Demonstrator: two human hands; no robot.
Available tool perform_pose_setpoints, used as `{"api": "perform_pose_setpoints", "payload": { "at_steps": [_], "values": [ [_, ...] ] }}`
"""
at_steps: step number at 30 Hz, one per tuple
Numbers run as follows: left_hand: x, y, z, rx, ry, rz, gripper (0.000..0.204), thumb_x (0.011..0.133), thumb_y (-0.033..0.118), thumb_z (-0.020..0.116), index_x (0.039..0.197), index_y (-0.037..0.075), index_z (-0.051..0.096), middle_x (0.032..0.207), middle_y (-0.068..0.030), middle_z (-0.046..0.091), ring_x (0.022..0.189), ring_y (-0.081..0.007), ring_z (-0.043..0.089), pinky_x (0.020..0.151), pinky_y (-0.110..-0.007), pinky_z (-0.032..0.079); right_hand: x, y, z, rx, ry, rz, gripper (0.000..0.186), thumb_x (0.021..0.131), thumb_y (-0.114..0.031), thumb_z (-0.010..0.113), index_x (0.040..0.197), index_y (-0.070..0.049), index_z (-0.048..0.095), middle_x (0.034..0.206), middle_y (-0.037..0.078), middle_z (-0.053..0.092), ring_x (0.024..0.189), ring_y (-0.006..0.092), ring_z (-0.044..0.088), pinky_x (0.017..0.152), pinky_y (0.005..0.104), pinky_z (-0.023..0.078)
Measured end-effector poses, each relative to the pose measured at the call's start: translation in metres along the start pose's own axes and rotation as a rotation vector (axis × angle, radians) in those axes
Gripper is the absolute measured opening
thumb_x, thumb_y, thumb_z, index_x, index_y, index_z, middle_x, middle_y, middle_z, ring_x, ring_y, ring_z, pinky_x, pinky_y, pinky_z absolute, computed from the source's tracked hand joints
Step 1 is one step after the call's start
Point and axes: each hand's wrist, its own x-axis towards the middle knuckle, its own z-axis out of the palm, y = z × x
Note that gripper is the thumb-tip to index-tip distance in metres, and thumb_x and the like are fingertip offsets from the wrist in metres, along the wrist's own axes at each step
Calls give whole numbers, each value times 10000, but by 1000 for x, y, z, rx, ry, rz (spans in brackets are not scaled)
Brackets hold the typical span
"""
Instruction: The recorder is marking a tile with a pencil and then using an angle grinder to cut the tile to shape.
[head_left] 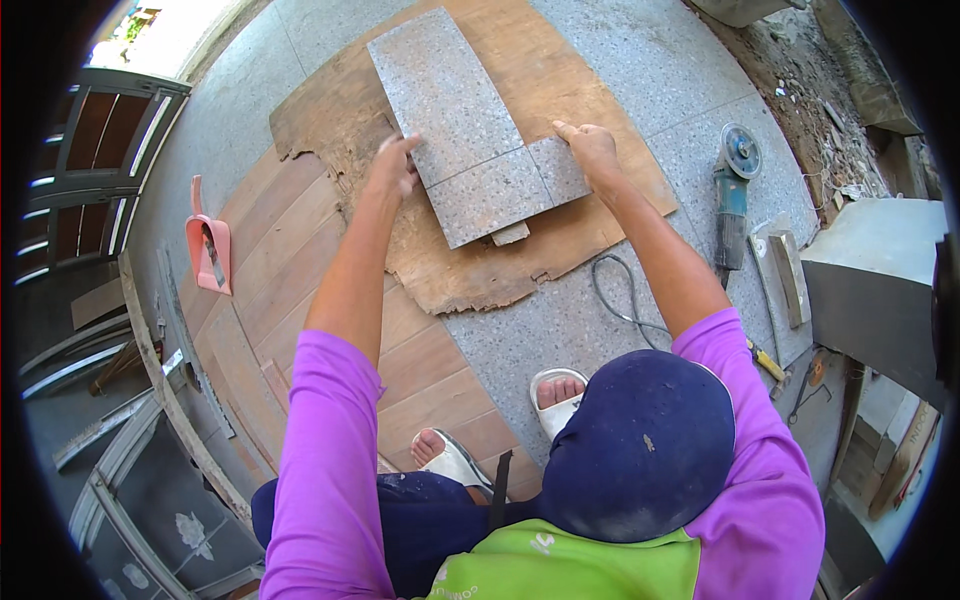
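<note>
Around a worn plywood sheet (pixel 550 60) spreads the floor (pixel 700 70), grey and speckled beyond and to the right of the sheet, with brown planks (pixel 270 240) along its left. The sheet itself is broadly rounded, its left and near edges ragged. On the sheet, about its middle, is a speckled grey slab (pixel 445 95), longer than wide. Its long axis runs aslant: the far end points away and leftward, close to the sheet's far left edge, while the near end comes toward the person and to the right. A dark line crosses the slab nearer that end.

Right of the sheet lies an angle grinder (pixel 735 190), disc end away from the person; left of it is a pink dustpan (pixel 212 255). Over the sheet, the left hand (pixel 395 168) is blurred at the slab's left edge, its grip loose and partly open, holding nothing visible; contact is uncertain. Opposite, the right hand (pixel 592 155) meets a small square piece (pixel 557 172) beside the slab's near end, forefinger extended, other fingers bent; whether its grip is closed on the piece cannot be told. Smallest, a pale block (pixel 510 234) juts from beneath the slab's near edge, above the sheet.
</note>
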Motion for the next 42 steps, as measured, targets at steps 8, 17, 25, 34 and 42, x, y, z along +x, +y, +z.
{"api": "perform_pose_setpoints", "payload": {
  "at_steps": [8, 17, 25, 34, 42],
  "values": [
    [-60, -60, 16, -229, -126, -178, 506, 985, 231, 751, 1390, -15, 573, 1358, -194, 680, 1276, -352, 651, 1159, -539, 482, -10, -9, -35, -116, 34, -109, 435, 960, -418, 759, 914, 14, 741, 835, 145, 733, 780, 227, 676, 733, 396, 528],
    [-63, -56, 1, -183, -115, -63, 556, 953, 267, 797, 1388, -3, 579, 1314, -164, 694, 1186, -314, 676, 1055, -507, 534, -79, 72, -266, -828, 634, -277, 518, 961, -431, 729, 1155, 48, 704, 1154, 270, 726, 1031, 433, 696, 905, 489, 547],
    [-132, -24, 32, 629, 507, 607, 524, 972, 311, 733, 1326, -54, 605, 1104, -173, 720, 984, -239, 705, 854, -374, 576, -70, 102, -253, -782, 444, 72, 874, 795, -591, 833, 1267, 109, 606, 1261, 336, 678, 1175, 482, 672, 1003, 547, 523],
    [-230, -93, 199, 554, -630, 157, 536, 1009, 434, 729, 1303, -5, 635, 1096, -80, 700, 986, -161, 666, 846, -322, 567, -125, 57, -244, 397, 179, 142, 404, 836, -369, 822, 997, -9, 735, 817, 58, 706, 638, 149, 661, 609, 304, 526],
    [-274, -89, 270, 254, -839, -58, 721, 867, 439, 877, 1304, -47, 574, 1061, -107, 670, 996, -188, 690, 836, -347, 594, -174, -26, -199, 823, -198, -102, 553, 921, -400, 662, 1197, 79, 674, 1003, 156, 740, 891, 214, 734, 838, 336, 597]
  ]
}}
